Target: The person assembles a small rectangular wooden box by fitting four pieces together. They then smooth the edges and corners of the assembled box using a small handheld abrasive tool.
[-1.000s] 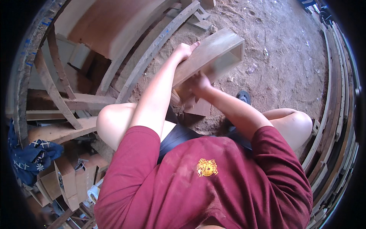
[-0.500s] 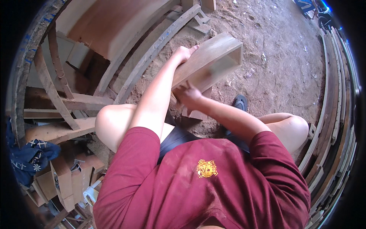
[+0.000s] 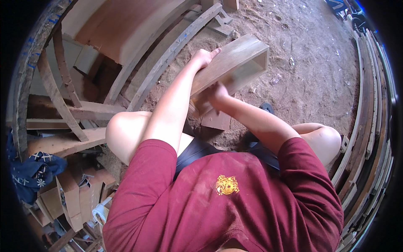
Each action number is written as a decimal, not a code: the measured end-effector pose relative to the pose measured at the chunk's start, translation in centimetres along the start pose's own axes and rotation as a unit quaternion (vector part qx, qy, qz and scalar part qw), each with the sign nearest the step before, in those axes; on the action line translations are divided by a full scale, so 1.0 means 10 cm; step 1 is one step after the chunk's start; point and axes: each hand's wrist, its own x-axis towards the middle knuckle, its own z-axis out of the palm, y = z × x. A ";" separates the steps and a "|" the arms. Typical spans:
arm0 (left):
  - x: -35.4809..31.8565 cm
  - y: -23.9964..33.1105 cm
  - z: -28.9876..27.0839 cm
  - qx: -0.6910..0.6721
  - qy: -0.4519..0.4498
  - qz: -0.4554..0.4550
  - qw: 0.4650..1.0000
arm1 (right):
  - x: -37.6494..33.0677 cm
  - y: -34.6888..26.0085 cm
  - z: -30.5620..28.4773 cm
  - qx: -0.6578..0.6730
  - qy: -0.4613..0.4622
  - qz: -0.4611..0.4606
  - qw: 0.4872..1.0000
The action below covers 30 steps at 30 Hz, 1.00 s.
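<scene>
A long, narrow wooden drawer box (image 3: 228, 61) lies tilted on its side before me, its open face turned toward my right. My left hand (image 3: 204, 58) grips its upper left side, with the thumb laid along the top board. Over the lower edge reaches my right hand (image 3: 218, 95), its fingers mostly hidden inside the drawer box. Whether that hand holds anything cannot be seen. Under the near end, a reddish-brown wood block (image 3: 216, 120) rests on the sandy ground.
Curved wooden frame pieces (image 3: 174, 54) and panels stand at the left. Stacked long boards (image 3: 363, 126) line the right side. A dark blue patterned cloth (image 3: 35, 174) hangs at lower left above wooden offcuts (image 3: 75, 195). Sawdust-covered ground (image 3: 302, 80) spreads ahead.
My right hand has moved slightly up and right, from spread fingers at the box's near end to farther inside its open face. My left hand keeps its hold; the box has barely shifted.
</scene>
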 end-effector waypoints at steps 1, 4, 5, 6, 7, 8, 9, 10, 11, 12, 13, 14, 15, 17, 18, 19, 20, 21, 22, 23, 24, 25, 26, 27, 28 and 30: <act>-0.03 0.06 0.01 0.000 -0.004 -0.001 1.000 | 0.06 0.01 0.12 -0.007 0.011 0.007 1.000; 0.04 -0.07 -0.02 0.019 0.007 -0.002 1.000 | 0.02 -0.14 0.04 0.021 0.007 -0.027 0.999; 0.09 -0.15 -0.03 0.026 0.013 -0.002 1.000 | -0.14 -0.30 -0.02 0.018 0.071 -0.085 0.994; 0.10 -0.13 -0.04 0.022 0.008 -0.002 1.000 | -0.16 -0.32 0.09 -0.004 0.102 -0.097 0.990; 0.12 -0.12 -0.04 0.018 0.004 -0.003 1.000 | -0.15 -0.31 0.17 -0.027 0.133 -0.109 0.985; 0.13 -0.13 -0.03 0.015 0.000 -0.006 1.000 | -0.13 -0.26 0.15 -0.022 0.088 -0.075 0.993; 0.11 -0.09 -0.02 0.000 -0.008 -0.008 1.000 | -0.06 -0.18 0.08 -0.014 0.043 -0.041 0.998; 0.10 -0.04 -0.01 -0.015 -0.016 -0.009 1.000 | 0.01 -0.07 0.00 -0.006 -0.002 -0.007 1.000; 0.11 -0.03 -0.01 -0.029 -0.022 -0.011 0.999 | 0.11 0.06 -0.02 -0.036 -0.024 0.006 0.999; 0.09 -0.04 0.01 -0.019 -0.012 -0.006 1.000 | 0.16 0.04 0.04 -0.022 -0.021 -0.008 1.000; 0.07 -0.04 0.03 -0.008 -0.002 -0.001 1.000 | 0.17 -0.05 0.12 -0.012 -0.004 -0.026 1.000; 0.07 -0.09 0.02 0.000 0.011 0.002 1.000 | 0.16 -0.14 0.10 -0.008 0.015 -0.046 0.999; 0.07 -0.11 0.01 0.008 0.016 0.003 1.000 | 0.03 -0.34 0.10 -0.007 0.045 -0.067 0.997; 0.07 -0.10 -0.02 0.025 0.026 0.007 0.999 | 0.05 -0.44 0.20 -0.052 0.089 -0.074 0.992; 0.08 -0.11 -0.02 0.013 0.015 0.007 1.000 | -0.01 -0.37 0.08 -0.044 0.062 -0.077 0.994; 0.10 -0.12 -0.03 0.000 0.003 0.008 1.000 | -0.02 -0.30 -0.03 -0.036 0.035 -0.080 0.996; 0.09 -0.12 -0.02 -0.010 -0.010 0.009 1.000 | 0.02 -0.21 -0.02 -0.037 0.036 -0.039 0.998; 0.09 -0.08 0.00 -0.005 -0.008 0.016 1.000 | 0.07 -0.10 0.00 -0.036 0.038 0.005 0.999; 0.09 -0.02 0.03 0.000 -0.006 0.024 1.000 | 0.24 -0.09 0.15 0.002 0.011 -0.013 1.000; 0.09 -0.05 0.03 0.004 0.001 0.026 1.000 | 0.27 -0.13 0.18 0.013 0.016 -0.038 0.999; 0.09 -0.09 0.01 0.013 0.007 0.022 1.000 | 0.18 -0.17 0.06 0.020 0.022 -0.066 0.997; 0.08 -0.14 -0.01 0.023 0.013 0.018 1.000 | -0.01 -0.28 0.04 0.002 0.059 -0.095 0.994; 0.09 -0.18 0.00 0.032 0.018 0.016 0.999 | -0.21 -0.33 -0.06 -0.015 0.096 -0.121 0.988; 0.11 -0.20 -0.02 0.031 0.011 0.022 0.999 | -0.17 -0.32 -0.08 -0.011 0.072 -0.089 0.993; 0.15 -0.23 -0.06 0.029 0.006 0.027 0.999 | -0.10 -0.29 -0.13 -0.008 0.049 -0.058 0.997; 0.16 -0.10 0.01 0.026 -0.014 0.044 0.999 | 0.31 -0.08 0.26 -0.032 0.090 0.004 0.995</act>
